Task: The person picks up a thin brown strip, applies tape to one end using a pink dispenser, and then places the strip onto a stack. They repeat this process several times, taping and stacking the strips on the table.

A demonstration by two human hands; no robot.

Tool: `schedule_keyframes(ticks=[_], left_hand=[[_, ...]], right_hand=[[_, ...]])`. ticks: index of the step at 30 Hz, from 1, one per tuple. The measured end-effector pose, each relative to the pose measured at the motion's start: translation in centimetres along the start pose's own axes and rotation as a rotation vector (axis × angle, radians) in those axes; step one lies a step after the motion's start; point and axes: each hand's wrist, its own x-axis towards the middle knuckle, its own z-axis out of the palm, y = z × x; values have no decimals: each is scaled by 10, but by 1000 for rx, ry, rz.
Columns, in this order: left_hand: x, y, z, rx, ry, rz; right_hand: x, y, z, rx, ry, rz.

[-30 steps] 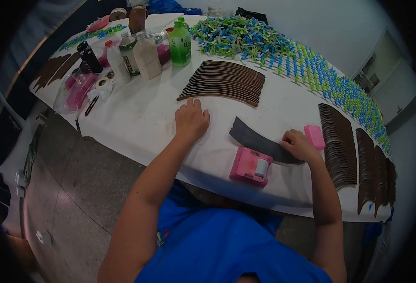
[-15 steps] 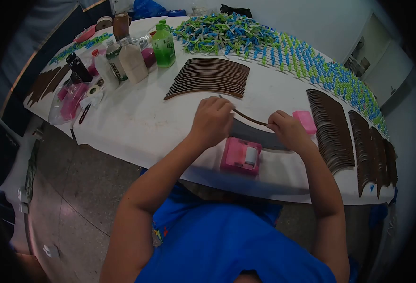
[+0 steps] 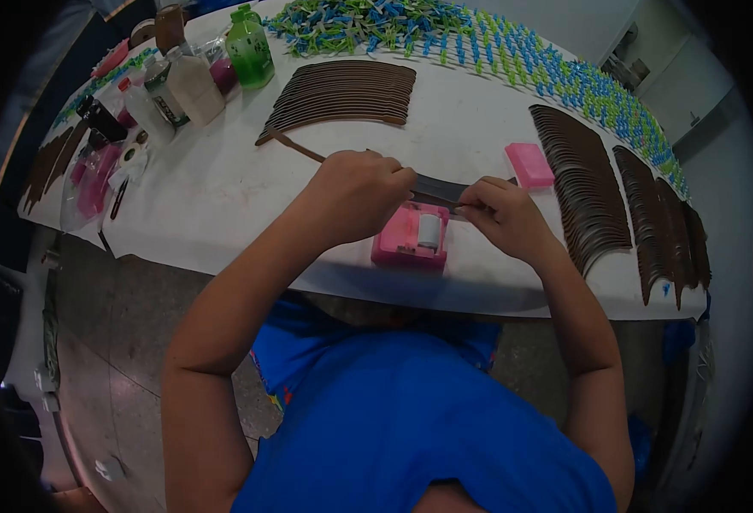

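Observation:
My left hand (image 3: 361, 193) is closed on a thin brown strip (image 3: 298, 148), whose free end sticks out to the left, near the lower left corner of a row of brown strips (image 3: 342, 92). My right hand (image 3: 498, 212) pinches the strip's other end. Between my hands and just beyond them lies a dark grey curved piece (image 3: 438, 187), partly hidden. Below the strip stands a pink dispenser (image 3: 394, 248) with a white roll (image 3: 429, 231). A pink block (image 3: 529, 165) lies beyond my right hand.
Bottles stand at the back left, among them a green one (image 3: 250, 51). Blue and green clips (image 3: 368, 26) are heaped at the back and spread in rows to the right. More brown strips (image 3: 580, 188) lie on the right. A pink bag (image 3: 96, 179) is at the left.
The view has shifted, so the table's things appear higher and further left. Both hands have come lower, closer to the pink dispenser, and a longer end of the strip now shows left of my left hand.

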Motion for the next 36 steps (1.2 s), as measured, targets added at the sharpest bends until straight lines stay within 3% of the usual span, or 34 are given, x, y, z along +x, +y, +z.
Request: schedule_keyframes(ticks=[5, 21, 30, 32, 36], left_hand=[[13, 15, -6, 66, -33, 176], [36, 32, -28, 342, -293, 233], [18, 17, -19, 251, -242, 206], [6, 9, -5, 144, -106, 208], [-14, 2, 26, 21, -19, 189]], right_hand=[[6, -14, 15, 94, -76, -27], [13, -2, 46, 107, -49, -111], [9, -2, 47, 84, -11, -115], [5, -2, 45, 73, 8, -104], [-4, 9, 38, -20, -32, -152]])
